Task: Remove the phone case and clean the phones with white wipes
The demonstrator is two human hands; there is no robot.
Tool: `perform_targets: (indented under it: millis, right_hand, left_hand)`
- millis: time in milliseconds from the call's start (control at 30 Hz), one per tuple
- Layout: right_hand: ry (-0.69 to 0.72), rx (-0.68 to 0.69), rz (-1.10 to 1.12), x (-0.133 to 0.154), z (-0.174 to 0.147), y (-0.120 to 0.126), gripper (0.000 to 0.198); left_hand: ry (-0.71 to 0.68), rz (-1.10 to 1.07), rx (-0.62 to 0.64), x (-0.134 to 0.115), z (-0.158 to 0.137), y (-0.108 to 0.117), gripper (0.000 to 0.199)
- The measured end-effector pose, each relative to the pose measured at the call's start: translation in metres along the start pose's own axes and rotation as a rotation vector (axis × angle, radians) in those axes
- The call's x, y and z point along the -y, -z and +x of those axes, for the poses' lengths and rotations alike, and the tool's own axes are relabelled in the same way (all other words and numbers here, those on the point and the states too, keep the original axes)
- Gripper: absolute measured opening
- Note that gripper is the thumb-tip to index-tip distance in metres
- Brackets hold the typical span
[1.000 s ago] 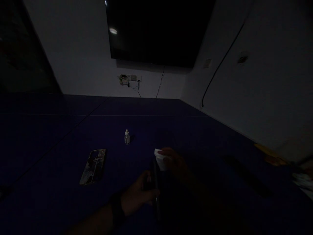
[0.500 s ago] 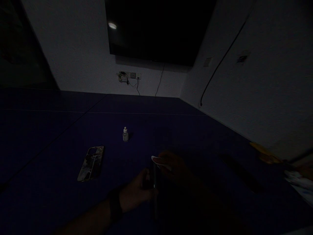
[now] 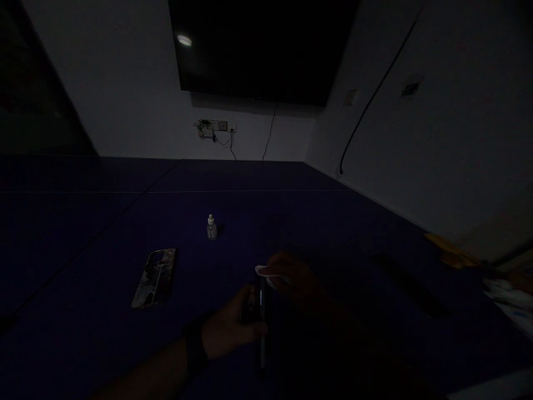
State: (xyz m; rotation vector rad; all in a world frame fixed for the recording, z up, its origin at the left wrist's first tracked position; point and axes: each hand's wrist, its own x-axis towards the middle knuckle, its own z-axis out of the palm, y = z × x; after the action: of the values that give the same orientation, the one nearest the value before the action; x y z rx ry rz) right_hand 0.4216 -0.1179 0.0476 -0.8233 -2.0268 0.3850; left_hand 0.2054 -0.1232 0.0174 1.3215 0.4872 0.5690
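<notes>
Phone [image 3: 262, 303], edge up, clamped in grip of left hand [image 3: 228, 331]; right hand [image 3: 295, 273] clutches wipe [image 3: 262, 270].

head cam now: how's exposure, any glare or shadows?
Head view: very dark, right hand dim against the tabletop; head view: bright reflection in the wall screen, thin glint on the slim dark object, faint shadow beside the dropper bottle.

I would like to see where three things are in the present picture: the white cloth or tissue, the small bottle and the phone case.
White cloth or tissue [image 3: 260, 270]: head view, on its bright left end.
Small bottle [image 3: 212, 230]: head view, on its body.
Phone case [image 3: 154, 281]: head view, on its patterned back.
</notes>
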Motion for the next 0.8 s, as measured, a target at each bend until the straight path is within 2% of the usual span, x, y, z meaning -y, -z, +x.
perform_targets:
  millis: [67, 133, 267, 333, 400, 567, 700, 800]
  right_hand:
    - [0.068, 0.036, -0.019, 0.003, -0.002, 0.001, 0.027]
    - [0.066, 0.046, -0.047, 0.002, -0.002, 0.000, 0.027]
    - [-0.136, -0.007, -0.065, -0.001, 0.003, -0.007, 0.028]
    - [-0.176, 0.002, -0.041, -0.002, 0.004, -0.007, 0.027]
    - [-0.133, -0.003, -0.017, -0.001, 0.002, -0.005, 0.027]
    - [0.115, -0.011, -0.010, 0.001, -0.003, -0.004, 0.029]
    - [-0.019, -0.078, -0.063, 0.002, 0.000, -0.009, 0.025]
    - [0.009, -0.065, -0.090, 0.004, 0.002, -0.007, 0.026]
  left_hand:
    - [-0.009, 0.021, 0.004, -0.001, 0.000, 0.001, 0.069]
    - [-0.022, 0.031, 0.010, 0.001, 0.000, 0.002, 0.072]
    - [-0.027, 0.037, 0.015, 0.008, 0.001, 0.004, 0.072]
    - [-0.047, 0.037, 0.019, 0.012, 0.002, 0.005, 0.071]
    - [-0.073, 0.027, 0.035, 0.014, 0.002, 0.006, 0.069]
    - [-0.134, 0.030, 0.053, 0.020, 0.003, 0.010, 0.061]
    - [-0.120, 0.029, 0.059, 0.023, 0.002, 0.011, 0.060]
    - [-0.121, 0.017, 0.075, 0.023, 0.002, 0.011, 0.062]
